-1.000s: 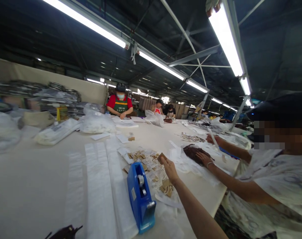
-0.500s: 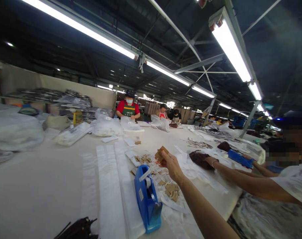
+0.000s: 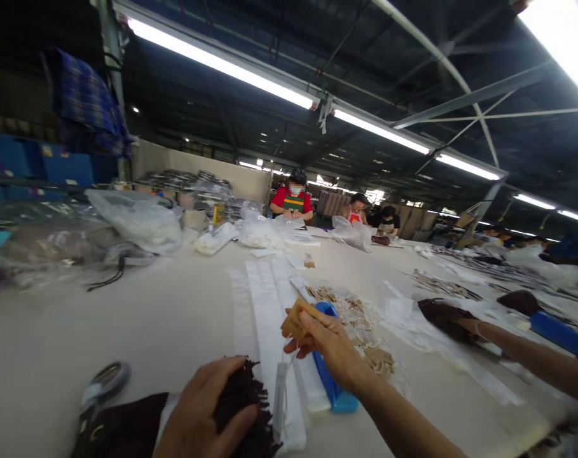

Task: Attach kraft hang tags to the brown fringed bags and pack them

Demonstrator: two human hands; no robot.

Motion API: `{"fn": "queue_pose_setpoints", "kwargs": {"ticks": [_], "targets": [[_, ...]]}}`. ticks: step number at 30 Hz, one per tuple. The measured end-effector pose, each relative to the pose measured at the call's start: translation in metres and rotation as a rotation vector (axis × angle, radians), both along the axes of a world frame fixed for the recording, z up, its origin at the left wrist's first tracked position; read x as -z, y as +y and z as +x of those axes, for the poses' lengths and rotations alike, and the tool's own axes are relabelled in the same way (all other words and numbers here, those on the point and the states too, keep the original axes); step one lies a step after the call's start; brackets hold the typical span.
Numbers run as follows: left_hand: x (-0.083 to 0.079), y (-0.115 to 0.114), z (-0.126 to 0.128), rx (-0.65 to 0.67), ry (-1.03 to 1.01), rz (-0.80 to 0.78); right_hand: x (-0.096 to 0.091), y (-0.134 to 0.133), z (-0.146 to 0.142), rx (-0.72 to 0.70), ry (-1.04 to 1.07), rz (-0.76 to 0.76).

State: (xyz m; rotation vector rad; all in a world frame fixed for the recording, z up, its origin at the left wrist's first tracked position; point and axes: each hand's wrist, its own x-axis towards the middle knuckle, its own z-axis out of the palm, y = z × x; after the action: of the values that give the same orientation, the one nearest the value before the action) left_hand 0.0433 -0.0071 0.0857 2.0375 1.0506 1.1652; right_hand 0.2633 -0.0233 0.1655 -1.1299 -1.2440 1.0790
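My right hand [image 3: 329, 346] pinches a brown card hang tag [image 3: 295, 320] between thumb and fingers. White string and a narrow white strip [image 3: 280, 391] hang below it. My left hand [image 3: 207, 407] is closed over a bunched, dark brown fringed fabric piece [image 3: 243, 404] at the bottom of the view. Beyond my right forearm, a blue tape dispenser [image 3: 343, 399] is partly hidden by my right hand. More brown tags with white strings [image 3: 377, 359] lie in a loose heap behind and right of it.
Long white plastic strips [image 3: 264, 299] run along the white table [image 3: 188, 312]. A blurred grey ring-shaped handle [image 3: 110, 380] lies left, beside dark brown fabric [image 3: 126, 423]. At right, a co-worker's arm [image 3: 531, 356] reaches to a dark brown bundle [image 3: 444, 318]. Clear plastic bags [image 3: 140, 222] lie back left.
My view has swung left. My right hand has brought the tag from above the heap toward the fringed fabric. My left hand has come into view on that fabric.
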Motion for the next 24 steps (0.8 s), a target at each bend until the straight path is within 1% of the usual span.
{"fn": "queue_pose_setpoints", "kwargs": {"ticks": [2, 3, 4, 5, 7, 9, 12, 15, 19, 22, 24], "targets": [[-0.016, -0.009, 0.018, 0.026, -0.022, -0.115, 0.003, -0.003, -0.015, -0.053, 0.005, -0.031], [-0.02, -0.012, 0.024, 0.056, -0.04, -0.189, 0.005, -0.005, -0.022, -0.077, 0.006, -0.045], [-0.022, -0.015, 0.028, 0.115, -0.052, -0.276, 0.007, -0.006, -0.027, -0.1, 0.004, -0.055], [-0.022, -0.016, 0.029, 0.186, -0.068, -0.365, 0.008, -0.007, -0.032, -0.12, 0.003, -0.06], [-0.014, -0.016, 0.026, 0.318, -0.118, -0.503, 0.012, -0.008, -0.039, -0.137, 0.007, -0.069], [-0.003, -0.013, 0.021, 0.374, -0.193, -0.595, 0.016, -0.008, -0.044, -0.134, 0.014, -0.084], [0.014, -0.011, 0.014, 0.372, -0.344, -0.73, 0.021, -0.007, -0.048, -0.136, 0.015, -0.1], [0.022, -0.011, 0.008, 0.368, -0.447, -0.868, 0.025, -0.007, -0.05, -0.145, 0.003, -0.099], [0.023, -0.013, -0.001, 0.282, -0.448, -0.952, 0.031, -0.007, -0.049, -0.143, -0.004, -0.117], [0.021, -0.015, -0.006, 0.258, -0.424, -0.96, 0.035, -0.008, -0.047, -0.177, -0.035, -0.114], [0.019, -0.017, -0.007, 0.252, -0.417, -0.954, 0.038, -0.01, -0.047, -0.202, -0.08, -0.074]]}}
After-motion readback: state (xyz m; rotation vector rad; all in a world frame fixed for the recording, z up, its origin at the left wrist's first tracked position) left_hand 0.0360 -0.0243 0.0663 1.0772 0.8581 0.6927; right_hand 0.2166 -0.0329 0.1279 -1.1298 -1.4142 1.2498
